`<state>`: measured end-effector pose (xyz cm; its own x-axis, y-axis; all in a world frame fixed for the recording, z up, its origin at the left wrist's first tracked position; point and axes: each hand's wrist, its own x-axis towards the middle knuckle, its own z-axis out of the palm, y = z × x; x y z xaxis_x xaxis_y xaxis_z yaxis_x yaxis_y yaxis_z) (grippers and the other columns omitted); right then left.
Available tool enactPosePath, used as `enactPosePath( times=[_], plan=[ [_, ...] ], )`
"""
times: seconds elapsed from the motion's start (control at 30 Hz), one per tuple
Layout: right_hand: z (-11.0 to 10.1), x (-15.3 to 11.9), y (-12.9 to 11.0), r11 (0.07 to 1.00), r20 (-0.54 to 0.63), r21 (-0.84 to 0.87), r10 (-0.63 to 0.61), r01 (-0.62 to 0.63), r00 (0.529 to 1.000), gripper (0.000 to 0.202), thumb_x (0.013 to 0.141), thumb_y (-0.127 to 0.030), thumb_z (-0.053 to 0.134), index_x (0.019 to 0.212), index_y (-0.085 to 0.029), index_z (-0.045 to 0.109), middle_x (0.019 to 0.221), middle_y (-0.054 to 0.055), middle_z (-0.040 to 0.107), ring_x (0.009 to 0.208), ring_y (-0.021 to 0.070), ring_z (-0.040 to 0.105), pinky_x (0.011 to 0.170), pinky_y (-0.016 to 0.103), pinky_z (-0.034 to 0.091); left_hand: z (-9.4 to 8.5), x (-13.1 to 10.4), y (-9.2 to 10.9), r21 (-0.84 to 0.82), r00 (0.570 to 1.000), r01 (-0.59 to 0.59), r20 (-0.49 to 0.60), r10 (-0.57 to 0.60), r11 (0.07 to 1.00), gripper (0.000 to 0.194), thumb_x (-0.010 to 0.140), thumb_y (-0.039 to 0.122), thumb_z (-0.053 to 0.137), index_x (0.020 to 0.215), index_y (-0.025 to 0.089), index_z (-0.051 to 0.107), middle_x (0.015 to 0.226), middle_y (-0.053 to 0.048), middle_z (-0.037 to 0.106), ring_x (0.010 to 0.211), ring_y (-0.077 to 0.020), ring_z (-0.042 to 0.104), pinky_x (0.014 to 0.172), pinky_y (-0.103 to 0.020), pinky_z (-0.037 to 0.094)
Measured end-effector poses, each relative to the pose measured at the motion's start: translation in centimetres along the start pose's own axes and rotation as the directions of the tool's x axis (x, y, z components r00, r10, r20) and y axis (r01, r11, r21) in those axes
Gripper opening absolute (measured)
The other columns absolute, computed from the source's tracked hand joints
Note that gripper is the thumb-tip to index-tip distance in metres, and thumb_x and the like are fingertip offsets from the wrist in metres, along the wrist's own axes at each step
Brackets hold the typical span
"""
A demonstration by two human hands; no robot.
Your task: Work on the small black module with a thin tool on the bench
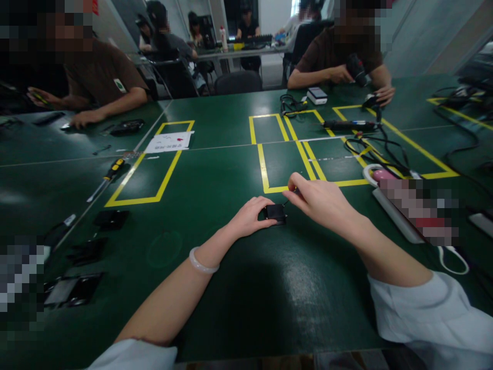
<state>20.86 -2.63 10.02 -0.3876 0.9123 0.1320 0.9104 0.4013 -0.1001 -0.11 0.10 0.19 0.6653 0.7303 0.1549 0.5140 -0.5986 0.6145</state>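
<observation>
My left hand (pixel 254 217) is closed around the left side of a small black box-shaped part (pixel 276 213), thumb in front and fingers behind, low over the green table (pixel 223 277) or on it. Just right of the part, my right hand (pixel 318 200) is pinched shut, its fingertips above the part's right end. A thin dark piece (pixel 286 203) runs from those fingertips down toward the part; its kind is too small to tell. Most of it is hidden by the fingers.
A yellow-and-black screwdriver (pixel 115 168) and several black parts (pixel 111 219) lie at left. A white card (pixel 169 142) lies within yellow tape. Right are a phone (pixel 400 213), a black pen-shaped tool (pixel 348 125) and cables (pixel 385 154). Across the table, one person's hand (pixel 341 75) holds a power tool.
</observation>
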Motion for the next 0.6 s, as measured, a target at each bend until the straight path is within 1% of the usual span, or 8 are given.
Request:
enactPosePath(
  times=[0.13, 0.3, 0.43, 0.6],
  plan=[
    [0.06, 0.06, 0.02, 0.999, 0.000, -0.048, 0.007, -0.007, 1.000, 0.025, 0.097, -0.035, 0.033, 0.102, -0.020, 0.051, 0.077, 0.004, 0.069, 0.063, 0.0193, 0.062, 0.050, 0.027, 0.021, -0.06, -0.03, 0.01, 0.002, 1.000, -0.010, -0.002, 0.010, 1.000, 0.037, 0.085, 0.043, 0.063, 0.115, 0.021, 0.056, 0.112, -0.006, 0.061, 0.104, -0.0231, 0.055, 0.091, -0.036, 0.043],
    [0.08, -0.15, 0.08, 0.999, -0.043, 0.021, -0.042, 0.043, 0.998, 0.021, 0.096, -0.030, 0.033, 0.104, -0.019, 0.049, 0.083, 0.003, 0.069, 0.065, 0.0178, 0.062, 0.052, 0.027, 0.025, -0.07, -0.09, 0.00, -0.003, 1.000, -0.007, -0.002, 0.007, 1.000, 0.037, 0.085, 0.043, 0.063, 0.114, 0.021, 0.056, 0.112, -0.006, 0.061, 0.104, -0.0230, 0.055, 0.090, -0.035, 0.043],
    [-0.05, -0.25, -0.02, 0.998, -0.036, 0.041, -0.036, 0.038, 0.999, 0.021, 0.096, -0.035, 0.034, 0.100, -0.020, 0.049, 0.079, 0.002, 0.069, 0.066, 0.0177, 0.062, 0.053, 0.027, 0.025, 0.02, -0.12, -0.11, -0.005, 1.000, -0.009, -0.009, 0.009, 1.000, 0.038, 0.085, 0.044, 0.063, 0.115, 0.021, 0.056, 0.111, -0.006, 0.061, 0.103, -0.0226, 0.055, 0.089, -0.035, 0.044],
    [-0.17, -0.14, -0.16, 1.000, -0.019, 0.000, -0.008, 0.008, 1.000, 0.026, 0.097, -0.043, 0.035, 0.098, -0.021, 0.050, 0.074, 0.001, 0.068, 0.066, 0.0193, 0.063, 0.051, 0.027, 0.023, 0.11, -0.09, -0.21, 0.001, 1.000, -0.006, -0.008, 0.006, 1.000, 0.039, 0.085, 0.044, 0.063, 0.115, 0.021, 0.056, 0.111, -0.006, 0.061, 0.102, -0.0227, 0.055, 0.089, -0.035, 0.044]
  ],
)
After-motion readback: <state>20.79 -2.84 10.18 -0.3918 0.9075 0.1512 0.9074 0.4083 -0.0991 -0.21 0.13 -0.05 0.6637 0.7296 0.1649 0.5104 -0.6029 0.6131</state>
